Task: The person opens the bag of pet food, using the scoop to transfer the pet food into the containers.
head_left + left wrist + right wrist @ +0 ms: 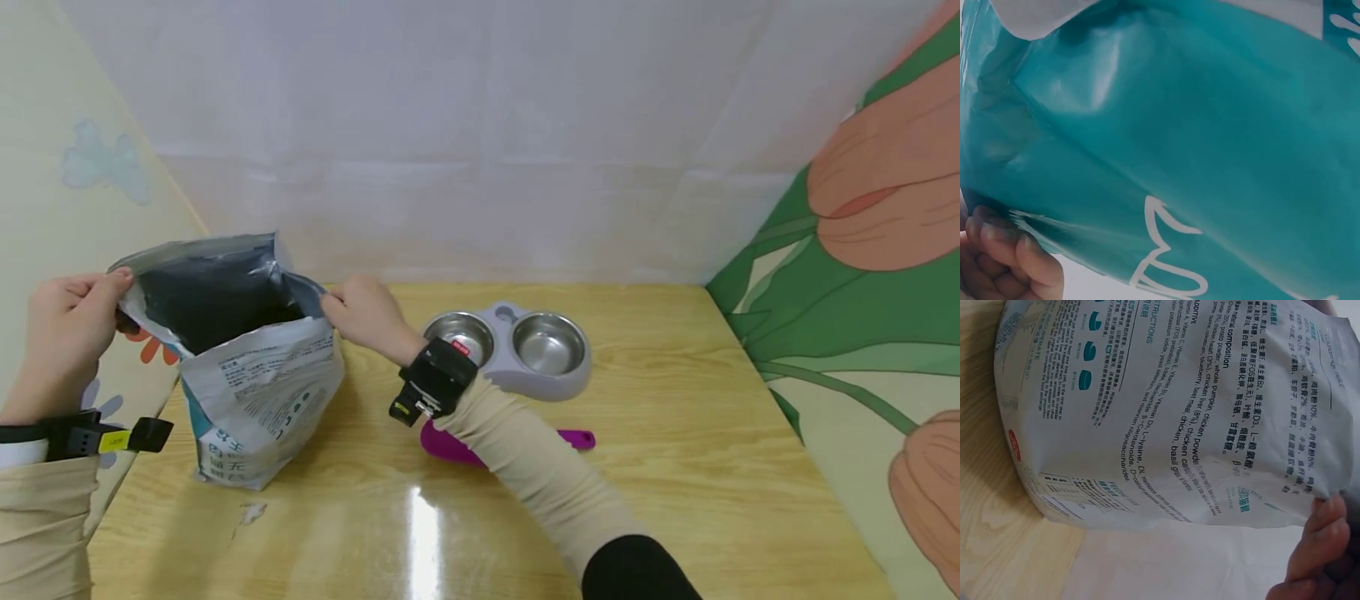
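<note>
A white and teal pet food bag stands on the left of the wooden table, its top spread wide and its dark silvery lining showing. My left hand pinches the left edge of the bag's mouth. On the opposite side my right hand grips the right edge of the mouth. In the left wrist view the bag's teal side fills most of the picture, with curled fingers at its lower left. Printed text covers the white panel in the right wrist view.
A lilac double pet bowl with two steel dishes stands behind my right forearm. Under that forearm lies a magenta scoop, partly hidden by the sleeve. A white sheet hangs behind the table, and patterned panels flank it.
</note>
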A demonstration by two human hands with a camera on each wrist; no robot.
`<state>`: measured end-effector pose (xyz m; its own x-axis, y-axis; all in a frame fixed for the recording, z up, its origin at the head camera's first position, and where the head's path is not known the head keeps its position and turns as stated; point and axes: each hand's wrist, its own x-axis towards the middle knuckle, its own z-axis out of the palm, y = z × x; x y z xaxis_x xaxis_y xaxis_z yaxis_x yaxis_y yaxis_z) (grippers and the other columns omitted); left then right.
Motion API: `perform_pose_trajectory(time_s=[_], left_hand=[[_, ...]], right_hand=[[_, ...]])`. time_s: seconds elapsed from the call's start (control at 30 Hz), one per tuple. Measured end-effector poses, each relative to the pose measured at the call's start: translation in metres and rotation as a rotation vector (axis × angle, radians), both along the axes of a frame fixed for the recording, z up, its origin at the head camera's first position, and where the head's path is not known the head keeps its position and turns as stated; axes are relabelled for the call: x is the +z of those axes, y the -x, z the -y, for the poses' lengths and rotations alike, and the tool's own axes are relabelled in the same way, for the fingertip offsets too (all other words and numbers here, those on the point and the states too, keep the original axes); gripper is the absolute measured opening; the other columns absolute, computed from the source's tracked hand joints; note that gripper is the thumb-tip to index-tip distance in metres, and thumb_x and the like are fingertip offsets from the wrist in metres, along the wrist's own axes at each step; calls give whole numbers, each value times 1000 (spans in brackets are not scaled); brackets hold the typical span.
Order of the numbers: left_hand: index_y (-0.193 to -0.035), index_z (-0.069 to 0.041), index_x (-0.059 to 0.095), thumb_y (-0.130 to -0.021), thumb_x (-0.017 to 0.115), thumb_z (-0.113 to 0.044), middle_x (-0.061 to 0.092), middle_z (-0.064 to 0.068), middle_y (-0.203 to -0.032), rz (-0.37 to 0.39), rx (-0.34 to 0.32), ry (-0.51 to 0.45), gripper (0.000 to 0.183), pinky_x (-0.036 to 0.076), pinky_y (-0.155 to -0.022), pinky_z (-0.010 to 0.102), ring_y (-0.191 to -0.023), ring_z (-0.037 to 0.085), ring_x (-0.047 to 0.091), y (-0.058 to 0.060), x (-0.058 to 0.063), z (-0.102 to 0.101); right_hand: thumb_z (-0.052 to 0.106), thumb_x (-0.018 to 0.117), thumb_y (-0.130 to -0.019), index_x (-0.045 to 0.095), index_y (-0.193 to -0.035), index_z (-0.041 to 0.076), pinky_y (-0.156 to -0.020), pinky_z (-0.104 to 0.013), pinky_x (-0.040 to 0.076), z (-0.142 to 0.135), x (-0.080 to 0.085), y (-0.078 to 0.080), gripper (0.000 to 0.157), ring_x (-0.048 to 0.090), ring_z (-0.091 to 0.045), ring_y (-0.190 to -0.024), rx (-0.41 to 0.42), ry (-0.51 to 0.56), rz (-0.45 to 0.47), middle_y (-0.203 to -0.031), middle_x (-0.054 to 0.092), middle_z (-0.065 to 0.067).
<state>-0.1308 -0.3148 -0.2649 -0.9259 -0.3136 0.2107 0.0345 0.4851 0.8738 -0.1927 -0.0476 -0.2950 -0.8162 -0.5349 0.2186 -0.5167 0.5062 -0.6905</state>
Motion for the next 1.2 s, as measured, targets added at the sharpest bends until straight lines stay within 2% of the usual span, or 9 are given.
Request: perform_pose_trajectory(time_s=[0.13,0.3,0.43,0.53,0.63,0.7,0.83,1.03,1.2], left_hand=[[-63,-37,56,-96,39,-28,51,-18,-57,29,22,28,39,42,-49,11,-48,3,48,0,0,9],[-68,-35,58,-97,37,-33,53,-16,-61,78,9,42,35,41,-54,10,-53,5,48,-4,-1,14],[-71,-34,58,-96,38,-32,53,-16,-61,79,-9,77,33,40,-54,10,-54,6,48,-10,0,12],[-77,-14,64,-96,38,-31,51,-15,-60,79,-24,163,37,39,-52,12,-54,6,46,-12,3,7],[-82,9,60,-96,40,-31,51,-15,-57,70,-37,252,46,38,-50,14,-53,6,46,-13,5,2],[-83,16,56,-96,41,-29,51,-16,-56,64,-64,283,49,39,-49,14,-52,4,47,-12,7,-1],[-78,14,58,-96,43,-26,52,-17,-53,46,-129,342,47,38,-46,17,-50,2,49,-10,7,-8],[-61,-1,54,-95,47,-26,52,-1,-49,13,-238,425,43,23,-39,30,-39,13,36,-11,5,-21],[-59,-7,52,-93,51,-18,51,-1,-54,-62,-362,441,36,29,-42,26,-46,9,43,-11,5,-35]], right_hand=[[13,42,-93,36,-49,13,-39,-16,23,10,-5,0,44,41,-9,-39,-28,-4,-7,-45,45,3],[16,43,-92,36,-49,15,-38,-16,21,15,-8,-2,44,38,-7,-38,-50,-33,-8,-44,44,4],[16,42,-93,35,-49,14,-37,-16,20,14,-9,-6,45,31,-7,-36,-43,-43,-1,-44,38,5],[18,41,-95,35,-49,14,-38,-16,20,9,-10,-10,46,29,-7,-37,-39,-68,3,-44,34,5],[19,41,-95,36,-50,14,-39,-17,22,3,-12,-11,46,33,-7,-39,-39,-100,-16,-45,35,5],[19,41,-95,37,-50,14,-40,-17,24,-2,-13,-12,45,36,-8,-40,-42,-117,-32,-46,38,5],[20,42,-94,37,-51,14,-41,-18,25,-11,-16,-14,44,38,-8,-42,-55,-142,-39,-47,40,5],[20,44,-94,36,-50,15,-41,-19,25,-26,-25,-22,45,38,-9,-43,-87,-181,-110,-47,38,5],[19,46,-93,37,-49,15,-44,-21,29,-37,-39,-26,45,39,-11,-43,-104,-179,-209,-45,35,6]])
